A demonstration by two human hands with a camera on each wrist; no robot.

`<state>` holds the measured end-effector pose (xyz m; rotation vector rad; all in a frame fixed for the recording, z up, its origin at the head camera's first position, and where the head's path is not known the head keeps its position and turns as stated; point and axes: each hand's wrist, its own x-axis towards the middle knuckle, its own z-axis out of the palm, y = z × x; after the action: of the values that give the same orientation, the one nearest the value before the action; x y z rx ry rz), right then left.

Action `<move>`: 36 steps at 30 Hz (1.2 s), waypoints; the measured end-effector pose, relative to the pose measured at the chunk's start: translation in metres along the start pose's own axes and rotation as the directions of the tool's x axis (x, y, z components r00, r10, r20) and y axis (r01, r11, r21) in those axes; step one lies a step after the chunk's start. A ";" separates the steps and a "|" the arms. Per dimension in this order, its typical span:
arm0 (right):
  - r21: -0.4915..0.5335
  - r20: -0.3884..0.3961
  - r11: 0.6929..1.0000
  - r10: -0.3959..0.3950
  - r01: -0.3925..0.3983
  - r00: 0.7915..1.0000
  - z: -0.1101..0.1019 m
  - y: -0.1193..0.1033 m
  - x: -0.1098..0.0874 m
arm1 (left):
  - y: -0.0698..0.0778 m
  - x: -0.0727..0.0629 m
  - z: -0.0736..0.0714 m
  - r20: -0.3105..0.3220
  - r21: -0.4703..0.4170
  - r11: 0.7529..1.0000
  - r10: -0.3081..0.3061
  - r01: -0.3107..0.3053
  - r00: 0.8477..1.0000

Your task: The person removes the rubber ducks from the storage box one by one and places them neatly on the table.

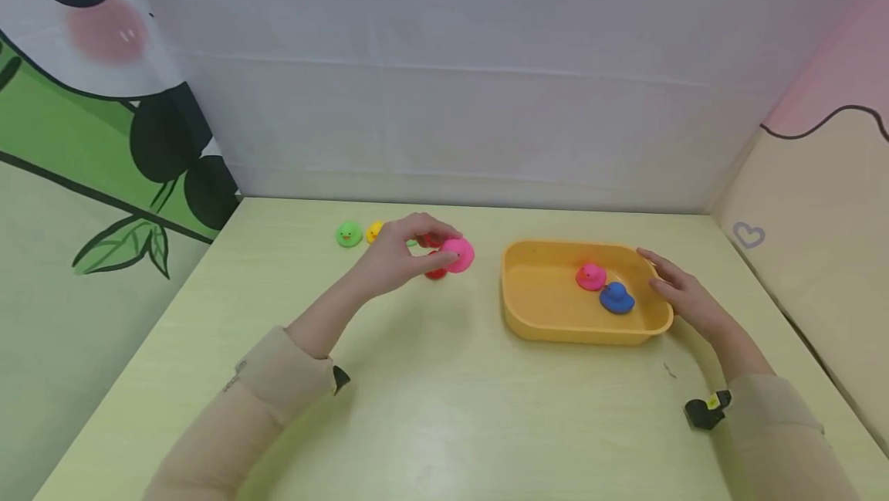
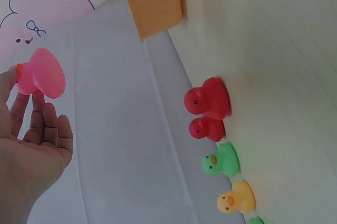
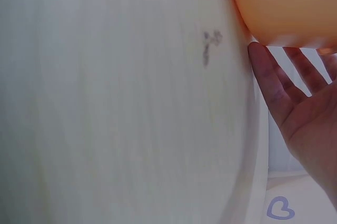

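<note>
My left hand pinches a pink rubber duck between thumb and fingers, lifted above the table left of an orange tray. In the left wrist view the held duck is tipped sideways, its flat base facing away from the palm. My right hand touches the tray's right end from outside, fingers fairly straight. Inside the tray sit another pink duck and a blue duck. Behind the left hand stand two red ducks, a green duck and a yellow duck, partly hidden in the head view.
At the left end of the duck row is another green duck. The pale wooden table meets a white cloth wall at the back. Printed panels flank it on both sides. A small dark mark shows near the tray.
</note>
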<state>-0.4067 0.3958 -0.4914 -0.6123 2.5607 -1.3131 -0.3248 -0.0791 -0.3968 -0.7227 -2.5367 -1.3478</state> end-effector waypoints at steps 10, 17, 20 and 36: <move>0.007 0.000 1.000 0.000 0.000 1.000 0.001 0.000 -0.001 | -0.030 -0.009 -0.011 -0.045 -0.003 1.000 -0.012 0.012 0.999; 0.007 0.003 1.000 0.001 -0.001 1.000 0.001 -0.002 -0.001 | -0.051 -0.012 -0.022 -0.067 0.015 0.998 -0.061 0.062 0.996; 0.010 0.007 1.000 0.008 -0.008 1.000 0.000 -0.001 -0.001 | -0.061 -0.014 -0.025 -0.075 0.028 0.996 -0.085 0.087 0.994; 0.007 0.006 1.000 0.005 -0.005 1.000 0.001 -0.001 0.001 | -0.106 -0.013 -0.037 -0.003 0.144 0.957 -0.255 0.253 0.967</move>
<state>-0.4066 0.3944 -0.4906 -0.6067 2.5498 -1.3162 -0.3682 -0.1633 -0.4580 -0.3916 -2.7797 -1.2149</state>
